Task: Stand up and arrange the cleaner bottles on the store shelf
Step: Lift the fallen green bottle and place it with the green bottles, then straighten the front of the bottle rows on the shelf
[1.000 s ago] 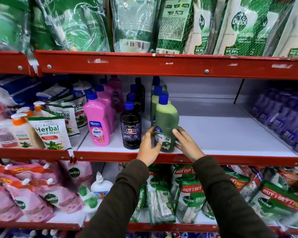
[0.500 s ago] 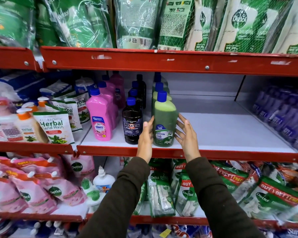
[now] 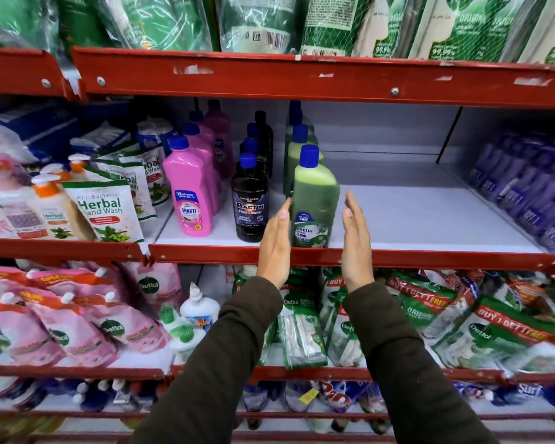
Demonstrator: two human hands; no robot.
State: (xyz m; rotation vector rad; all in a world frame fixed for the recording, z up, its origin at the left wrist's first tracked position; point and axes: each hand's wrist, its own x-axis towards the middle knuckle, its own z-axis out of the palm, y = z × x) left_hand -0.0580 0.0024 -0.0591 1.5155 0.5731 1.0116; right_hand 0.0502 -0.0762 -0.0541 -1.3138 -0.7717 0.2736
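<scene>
Upright at front edge of white middle shelf with red metal lip [image 3: 430, 225]: green plastic floor-cleaner bottle with blue cap [image 3: 314, 203], label facing out, head of a row of like green bottles [image 3: 298, 145] running back. Just left of it, black Bactin bottle with blue cap [image 3: 250, 203], then pink Shakti bottle with blue cap [image 3: 189, 197], each fronting its own row. Left hand [image 3: 274, 248] flat, fingers [image 3: 284, 213] straight and spread open, beside bottle's left side, contact unclear. Right hand [image 3: 354, 245] likewise open, flat, just right of bottle, a gap showing. Nothing gripped. Dark olive sleeves [image 3: 398, 347] on both arms. Right part of shelf bare; purple bottles [image 3: 532, 193] at far right, blurred. Herbal hand-wash pouches [image 3: 103, 209] on left bay.
</scene>
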